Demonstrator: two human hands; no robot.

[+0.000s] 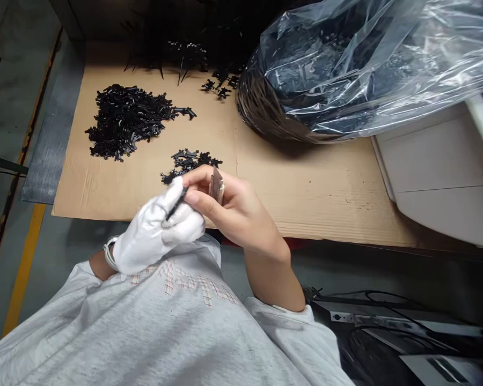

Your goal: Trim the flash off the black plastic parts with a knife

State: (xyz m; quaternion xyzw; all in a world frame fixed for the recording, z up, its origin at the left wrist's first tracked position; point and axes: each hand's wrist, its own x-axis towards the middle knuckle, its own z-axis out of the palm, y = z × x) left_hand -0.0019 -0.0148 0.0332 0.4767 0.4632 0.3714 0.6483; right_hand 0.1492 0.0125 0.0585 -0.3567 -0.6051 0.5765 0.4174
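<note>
My left hand [155, 230], in a white glove, is closed around a small black plastic part [177, 203] that sticks up between its fingers. My right hand [241, 209] is bare and meets the left one, thumb and forefinger pinched at the upper end of that part. A flat, greyish-brown blade-like piece [216, 184] with a pale strip along it stands up from the right hand's fingers; its exact kind is unclear. Just beyond the hands lies a small pile of black plastic parts [189, 160], partly covered by them.
A larger heap of black parts [124, 120] lies at the left on the cardboard sheet [306, 193]. More parts on thin sprues [221, 83] sit farther back in shadow. A big clear plastic bag [346, 75] bulges at the back right, beside a pale bin [438, 166].
</note>
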